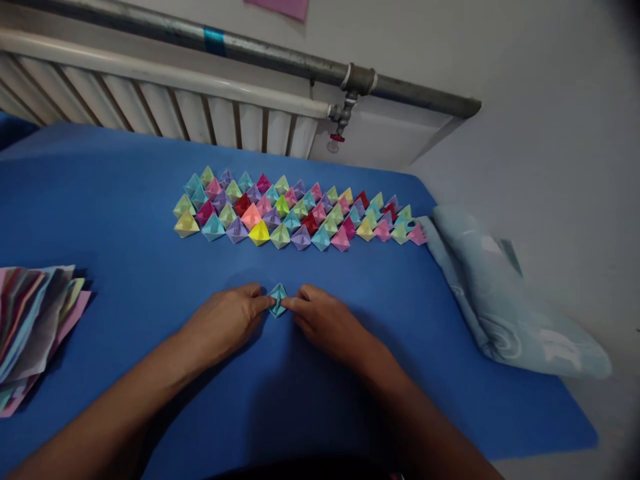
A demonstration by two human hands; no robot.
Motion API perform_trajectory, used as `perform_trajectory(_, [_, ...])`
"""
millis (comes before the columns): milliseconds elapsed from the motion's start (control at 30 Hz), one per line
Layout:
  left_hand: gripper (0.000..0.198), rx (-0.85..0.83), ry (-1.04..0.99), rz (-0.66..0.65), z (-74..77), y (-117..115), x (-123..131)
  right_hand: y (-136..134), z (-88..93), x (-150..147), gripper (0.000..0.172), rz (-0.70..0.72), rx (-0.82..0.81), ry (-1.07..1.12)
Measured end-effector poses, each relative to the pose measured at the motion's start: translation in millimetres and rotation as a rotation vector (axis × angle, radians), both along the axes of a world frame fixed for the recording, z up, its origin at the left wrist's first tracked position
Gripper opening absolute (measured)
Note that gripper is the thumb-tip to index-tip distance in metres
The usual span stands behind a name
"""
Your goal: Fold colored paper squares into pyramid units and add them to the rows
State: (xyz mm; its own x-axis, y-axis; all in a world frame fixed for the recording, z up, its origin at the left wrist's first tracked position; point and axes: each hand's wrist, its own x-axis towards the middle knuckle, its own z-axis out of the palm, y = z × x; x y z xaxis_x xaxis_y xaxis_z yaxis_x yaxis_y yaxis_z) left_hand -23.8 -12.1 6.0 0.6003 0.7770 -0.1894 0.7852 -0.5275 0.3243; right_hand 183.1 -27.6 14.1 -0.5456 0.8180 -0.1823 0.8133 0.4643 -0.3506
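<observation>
A small teal origami paper boat [278,308] sits on the blue surface in front of me, between my two hands. My left hand [227,319] pinches its left side, thumb and fingers bent around that edge. From the other side my right hand [323,319] grips the boat, a fingertip pressing at its middle. Beyond my hands, several rows of folded paper boats [259,233] stand close together in many colours, among them yellow, pink, purple, teal, red and green.
At the left edge lies a fanned stack of coloured paper sheets [45,320]. A folded light-blue blanket [520,307] rests on the right side of the blue surface [135,200]. Behind run a white radiator [195,117], a metal pipe [300,63] and a red valve handle [337,138].
</observation>
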Motion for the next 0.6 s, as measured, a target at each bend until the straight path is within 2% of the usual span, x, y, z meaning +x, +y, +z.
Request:
perform_trajectory(233, [0.035,0.024,0.148,-0.057,10.4,-8,10,-4,-2.5,-5,0.031,-0.004,0.060,-0.011])
perform_trajectory(467, [0.027,-0.091,-0.114,0.018,6.4,0,1,1,-10.2,5,0.033,-0.064,0.000,0.344])
perform_trajectory(600, [0.015,-0.111,-0.164,0.021,4.7,0,2,0,-11.2,3,0.028,-0.073,-0.024,0.410])
